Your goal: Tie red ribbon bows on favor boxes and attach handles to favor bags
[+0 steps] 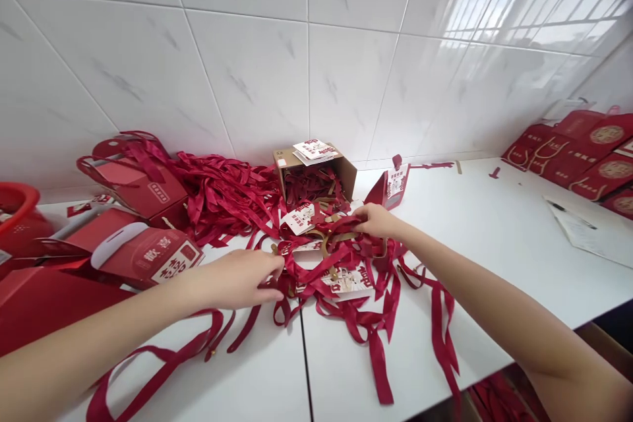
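A tangled pile of red ribbons (pixel 353 326) lies before me, mixed with white printed cards (pixel 352 281) and dark red straps. My left hand (pixel 250 279) is at the pile's left edge, thumb and fingers apart, with nothing visible between them. On the far right side of the pile, my right hand (pixel 380 221) has its fingers closed on a dark red strap (pixel 346 225). Just behind sits a cardboard box (pixel 349 175) on its side, its opening toward me, filled with more red straps. Another printed card (pixel 314 151) rests on top of it.
Red gift boxes (pixel 153 254) and a red plastic basket (pixel 22 208) crowd the left. A heap of red ribbons (pixel 227 191) lies against the tiled wall. A small red box (pixel 390 188) stands right of the carton. Stacked red boxes (pixel 568 151) and paper with a pen (pixel 576 214) are far right.
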Available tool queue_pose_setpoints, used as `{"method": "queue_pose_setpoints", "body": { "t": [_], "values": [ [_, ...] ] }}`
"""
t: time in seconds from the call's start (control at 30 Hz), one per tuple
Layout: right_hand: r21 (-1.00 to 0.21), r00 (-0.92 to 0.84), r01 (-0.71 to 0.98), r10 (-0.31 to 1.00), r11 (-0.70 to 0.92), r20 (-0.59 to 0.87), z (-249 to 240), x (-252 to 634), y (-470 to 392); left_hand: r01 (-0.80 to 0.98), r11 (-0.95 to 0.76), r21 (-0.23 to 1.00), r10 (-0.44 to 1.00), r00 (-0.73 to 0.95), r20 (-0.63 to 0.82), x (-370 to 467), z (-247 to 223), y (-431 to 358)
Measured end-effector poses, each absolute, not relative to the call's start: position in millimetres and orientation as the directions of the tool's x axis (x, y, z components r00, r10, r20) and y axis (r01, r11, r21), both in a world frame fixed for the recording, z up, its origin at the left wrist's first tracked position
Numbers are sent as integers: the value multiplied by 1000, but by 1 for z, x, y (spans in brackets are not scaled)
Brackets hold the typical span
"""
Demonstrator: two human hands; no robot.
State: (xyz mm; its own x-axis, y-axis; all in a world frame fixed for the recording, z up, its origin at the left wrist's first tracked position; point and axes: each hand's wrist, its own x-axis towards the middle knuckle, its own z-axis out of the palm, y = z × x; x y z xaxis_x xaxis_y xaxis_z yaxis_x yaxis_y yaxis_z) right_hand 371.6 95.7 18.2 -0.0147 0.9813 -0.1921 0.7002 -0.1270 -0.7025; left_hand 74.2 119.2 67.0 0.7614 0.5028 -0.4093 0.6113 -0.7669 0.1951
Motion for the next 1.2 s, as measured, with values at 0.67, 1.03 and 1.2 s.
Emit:
{"method": "queue_pose_setpoints", "body": {
  "t": [0.67,1.03,1.2],
  "values": [
    [-993,-246,-118,969,-2,28,85,369,47,99,-479,872,328,942,73,167,94,129],
    [-932,-369,357,927,68,-74,75,400,33,334,-775,536,482,861,160,147,146,156],
    [-952,-351,253,934,169,73,68,405,32,391,-726,566,540,834,116,143,207,150]
  ]
}}
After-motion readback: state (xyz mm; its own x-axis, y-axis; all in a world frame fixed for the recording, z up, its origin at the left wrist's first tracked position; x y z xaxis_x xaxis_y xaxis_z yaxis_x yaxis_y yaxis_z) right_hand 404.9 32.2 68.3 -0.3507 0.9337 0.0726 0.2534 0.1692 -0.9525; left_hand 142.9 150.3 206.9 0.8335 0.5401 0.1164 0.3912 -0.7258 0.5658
